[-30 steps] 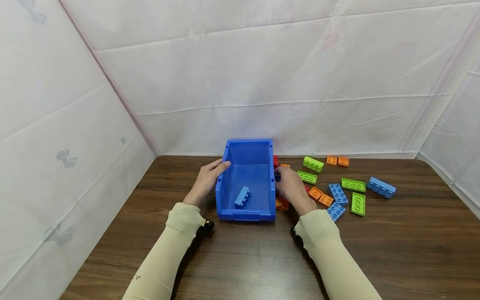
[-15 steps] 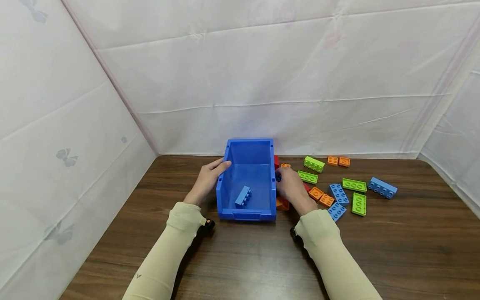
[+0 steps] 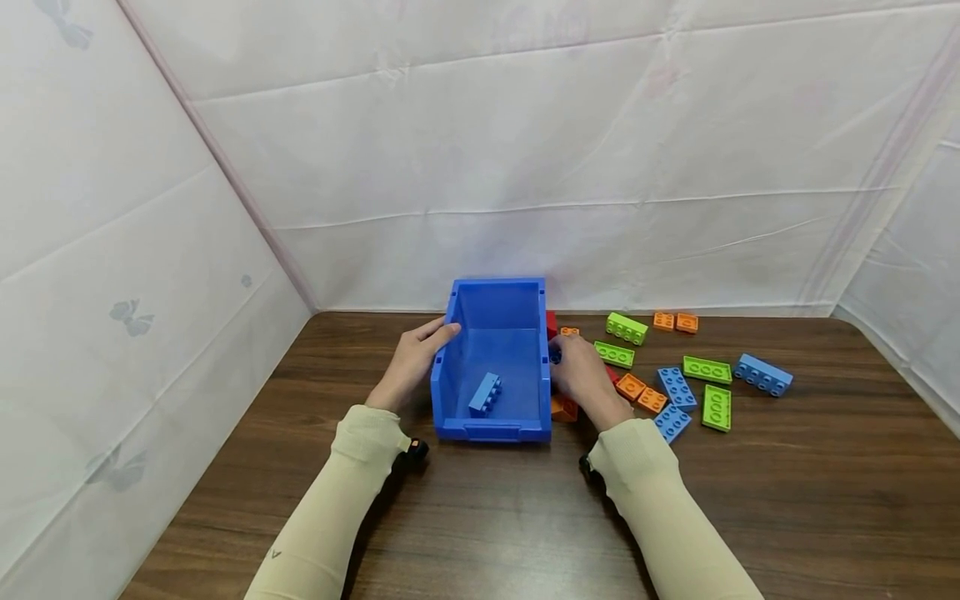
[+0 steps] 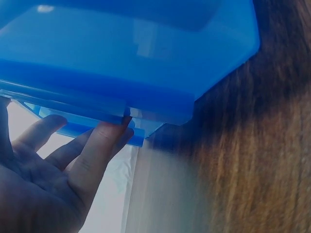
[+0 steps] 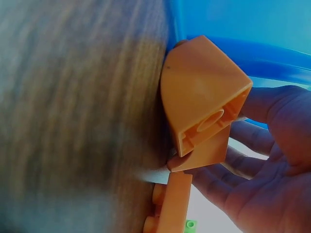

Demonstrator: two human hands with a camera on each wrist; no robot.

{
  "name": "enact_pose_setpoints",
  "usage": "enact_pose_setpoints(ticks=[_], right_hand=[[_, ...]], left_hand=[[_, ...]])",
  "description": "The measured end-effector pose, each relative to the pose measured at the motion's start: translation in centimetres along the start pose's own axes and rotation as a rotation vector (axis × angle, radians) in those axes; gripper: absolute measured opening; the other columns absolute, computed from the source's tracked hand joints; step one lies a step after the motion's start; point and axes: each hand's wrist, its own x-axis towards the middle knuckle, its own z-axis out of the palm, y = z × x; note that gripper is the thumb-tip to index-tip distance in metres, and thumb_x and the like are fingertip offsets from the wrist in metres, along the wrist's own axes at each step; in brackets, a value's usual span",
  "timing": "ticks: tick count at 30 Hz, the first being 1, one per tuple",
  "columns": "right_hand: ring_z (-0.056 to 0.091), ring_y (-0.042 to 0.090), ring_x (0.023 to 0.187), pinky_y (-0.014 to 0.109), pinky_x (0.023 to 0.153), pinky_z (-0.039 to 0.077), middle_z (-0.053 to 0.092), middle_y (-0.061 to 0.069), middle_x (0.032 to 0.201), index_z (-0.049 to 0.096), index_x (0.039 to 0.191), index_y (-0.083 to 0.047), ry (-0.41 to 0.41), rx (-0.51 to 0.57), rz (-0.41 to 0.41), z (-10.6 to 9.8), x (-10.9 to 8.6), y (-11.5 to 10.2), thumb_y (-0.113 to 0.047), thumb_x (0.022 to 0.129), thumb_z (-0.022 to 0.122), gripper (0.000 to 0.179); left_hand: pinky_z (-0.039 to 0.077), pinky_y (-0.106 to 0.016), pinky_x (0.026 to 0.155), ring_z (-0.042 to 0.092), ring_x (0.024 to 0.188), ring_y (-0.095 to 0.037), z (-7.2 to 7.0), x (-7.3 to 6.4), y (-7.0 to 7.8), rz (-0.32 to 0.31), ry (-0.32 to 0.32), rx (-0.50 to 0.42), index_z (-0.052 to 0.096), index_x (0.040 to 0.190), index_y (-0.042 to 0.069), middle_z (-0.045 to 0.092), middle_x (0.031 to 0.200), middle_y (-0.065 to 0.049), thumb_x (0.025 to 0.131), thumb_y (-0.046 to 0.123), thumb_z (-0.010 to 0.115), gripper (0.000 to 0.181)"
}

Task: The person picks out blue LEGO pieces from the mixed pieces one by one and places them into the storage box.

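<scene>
In the head view a blue plastic bin (image 3: 491, 432) stands at the table's middle, with one light blue toy brick (image 3: 486, 395) inside. My left hand (image 3: 408, 364) grips the bin's left wall, thumb over the rim; the left wrist view shows its fingers at that edge. Close beside the right wall is my right hand (image 3: 583, 375), fingers bent toward it near a small dark blue patch (image 3: 555, 355). Whether they hold anything, I cannot tell. Rounded orange bricks (image 5: 204, 82) partly cover those fingers in the right wrist view.
Several green, blue and orange bricks lie scattered right of the bin, including a long blue brick (image 3: 762, 375) and a green plate brick (image 3: 716, 407). A red brick (image 3: 551, 323) peeks out behind the bin's right side. White sheeting (image 3: 480, 167) closes off the back.
</scene>
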Motion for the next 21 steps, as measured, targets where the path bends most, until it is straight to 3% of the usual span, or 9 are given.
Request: enact_pose_setpoints(ticks=[21], right_hand=[[0.061,0.041,0.12,0.055,0.105,0.052,0.063,0.027,0.133,0.069,0.128,0.006,0.061,0.009,-0.018,-0.49,-0.24,0.12,-0.011,0.103,0.067,0.03]], left_hand=[[0.054,-0.06,0.1,0.062,0.129,-0.042,-0.01,-0.06,0.2,-0.02,0.006,0.004,0.05,0.161,0.018,0.057,0.153,-0.015,0.106,0.052,0.061,0.066]])
